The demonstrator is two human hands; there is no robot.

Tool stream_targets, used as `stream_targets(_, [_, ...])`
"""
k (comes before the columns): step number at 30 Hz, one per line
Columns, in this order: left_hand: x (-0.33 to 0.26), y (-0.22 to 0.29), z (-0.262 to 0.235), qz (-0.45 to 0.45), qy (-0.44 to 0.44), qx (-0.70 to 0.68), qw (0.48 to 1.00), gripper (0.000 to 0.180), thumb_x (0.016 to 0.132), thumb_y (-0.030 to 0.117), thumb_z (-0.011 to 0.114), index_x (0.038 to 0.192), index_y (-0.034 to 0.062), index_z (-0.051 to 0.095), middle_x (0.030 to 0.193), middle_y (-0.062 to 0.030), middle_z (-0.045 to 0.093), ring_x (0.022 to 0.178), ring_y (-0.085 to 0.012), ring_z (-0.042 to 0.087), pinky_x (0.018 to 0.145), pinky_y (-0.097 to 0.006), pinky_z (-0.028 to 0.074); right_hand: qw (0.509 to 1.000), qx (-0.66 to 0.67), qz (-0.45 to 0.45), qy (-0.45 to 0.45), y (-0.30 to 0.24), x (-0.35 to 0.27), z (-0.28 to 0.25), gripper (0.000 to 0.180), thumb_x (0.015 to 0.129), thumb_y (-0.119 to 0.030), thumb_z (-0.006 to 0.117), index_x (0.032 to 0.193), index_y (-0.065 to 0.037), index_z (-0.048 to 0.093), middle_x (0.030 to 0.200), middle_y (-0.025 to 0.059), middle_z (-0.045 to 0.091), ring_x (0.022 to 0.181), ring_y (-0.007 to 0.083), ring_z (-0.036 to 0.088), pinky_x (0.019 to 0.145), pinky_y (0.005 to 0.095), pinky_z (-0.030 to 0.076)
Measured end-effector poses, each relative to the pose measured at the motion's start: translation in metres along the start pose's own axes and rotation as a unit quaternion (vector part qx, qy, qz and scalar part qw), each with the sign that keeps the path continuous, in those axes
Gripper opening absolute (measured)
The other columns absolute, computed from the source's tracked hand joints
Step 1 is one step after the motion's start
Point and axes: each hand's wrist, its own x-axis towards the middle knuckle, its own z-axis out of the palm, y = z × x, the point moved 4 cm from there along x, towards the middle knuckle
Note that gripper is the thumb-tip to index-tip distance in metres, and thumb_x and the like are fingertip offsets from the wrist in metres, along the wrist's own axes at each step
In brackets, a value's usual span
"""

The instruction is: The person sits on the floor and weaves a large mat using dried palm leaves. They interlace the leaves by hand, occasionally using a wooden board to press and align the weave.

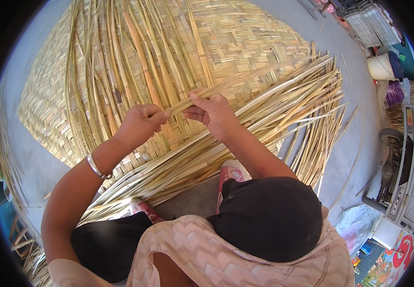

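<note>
Between my two hands a pale, flattened reed strip (184, 104) is stretched, its far end running off blurred to the right over the mat. My left hand (142, 125), with a bracelet on its wrist, pinches the near end between thumb and fingers. My right hand (212, 114) grips the strip a little farther along, thumb on top. Beneath both lies a large woven reed mat (250, 36) with a twill pattern. Several loose reed strips (135, 52) lie lengthwise across it, fanning away from me. A thick bundle of split reeds (264, 115) crosses in front of my knees.
My feet in red and white shoes (230, 174) stand at the bundle's near side. Grey floor (355, 138) surrounds the mat. To the right are a small truck or cart (410, 167), a white bucket (380, 68), a wire crate (372, 24) and plastic sheeting (358, 220).
</note>
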Motion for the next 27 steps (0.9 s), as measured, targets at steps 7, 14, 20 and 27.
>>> stream_targets(7, [-0.008, -0.011, 0.006, -0.033, -0.002, -0.025, 0.999, 0.032, 0.091, 0.031, 0.066, 0.077, 0.002, 0.066, 0.06, 0.0001, 0.056, 0.053, -0.0074, 0.049, 0.048, -0.025, 0.04, 0.992, -0.113, -0.059, -0.009, 0.012, 0.001, -0.004, 0.02, 0.093, -0.015, 0.062, 0.107, -0.003, 0.058, 0.093, 0.0081, 0.066, 0.081, 0.0183, 0.068, 0.074, 0.0315, 0.058])
stream_targets(14, [-0.013, -0.007, -0.003, -0.011, 0.0, -0.029, 1.0, 0.03, 0.092, 0.03, 0.065, 0.079, 0.0028, 0.066, 0.06, 0.0015, 0.054, 0.053, -0.0062, 0.048, 0.048, -0.023, 0.04, 1.0, 0.016, 0.003, 0.001, -0.004, -0.001, -0.014, 0.02, 0.092, -0.014, 0.063, 0.107, -0.002, 0.059, 0.092, 0.0072, 0.066, 0.081, 0.018, 0.067, 0.076, 0.0321, 0.058])
stream_targets(20, [-0.015, -0.021, 0.0, -0.028, -0.001, -0.027, 0.999, 0.031, 0.092, 0.031, 0.064, 0.08, 0.0027, 0.067, 0.061, 0.0011, 0.056, 0.054, -0.0057, 0.049, 0.049, -0.023, 0.04, 0.988, -0.128, -0.087, 0.005, -0.002, 0.006, -0.016, 0.02, 0.092, -0.015, 0.064, 0.106, -0.002, 0.06, 0.092, 0.0074, 0.066, 0.082, 0.0184, 0.067, 0.077, 0.0336, 0.058])
stream_targets(27, [-0.015, -0.026, -0.012, -0.022, 0.001, -0.009, 1.0, 0.031, 0.092, 0.031, 0.065, 0.08, 0.0028, 0.067, 0.062, 0.0007, 0.057, 0.054, -0.0056, 0.05, 0.049, -0.023, 0.041, 0.999, 0.036, -0.028, 0.029, -0.016, 0.009, -0.034, 0.015, 0.092, -0.014, 0.064, 0.102, -0.003, 0.062, 0.089, 0.0073, 0.065, 0.081, 0.0179, 0.067, 0.076, 0.0328, 0.059])
